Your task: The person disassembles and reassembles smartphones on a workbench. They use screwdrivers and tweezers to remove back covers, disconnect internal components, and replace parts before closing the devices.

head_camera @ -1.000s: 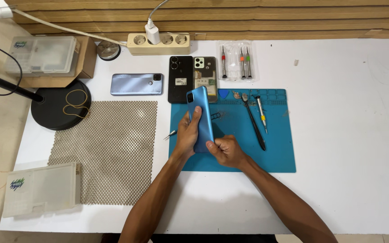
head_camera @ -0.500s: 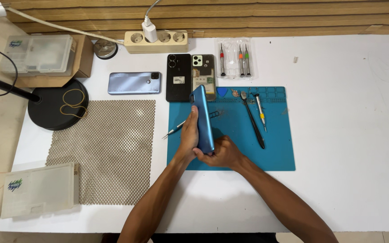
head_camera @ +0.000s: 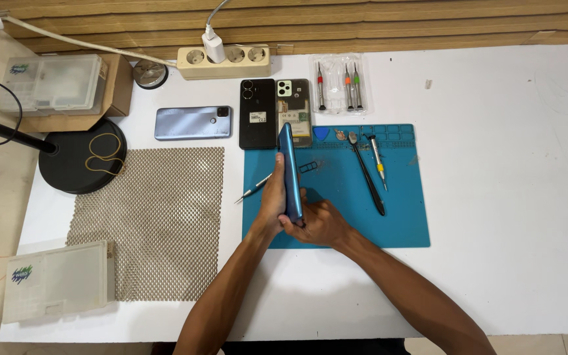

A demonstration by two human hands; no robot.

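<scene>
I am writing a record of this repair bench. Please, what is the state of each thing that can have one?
Blue phone: held on its edge over the blue mat by left hand and right hand.
Opened phone: back off, insides showing.
Black back cover: lying flat.
Light blue phone: closed, face down.
Power strip: one white plug in.
Screwdriver pack: lying flat.

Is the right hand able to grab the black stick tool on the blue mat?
Probably not right away. The right hand is busy gripping the blue phone together with the left hand. The black tool lies close by on the mat with nothing covering it, so a freed hand likely could.
</scene>
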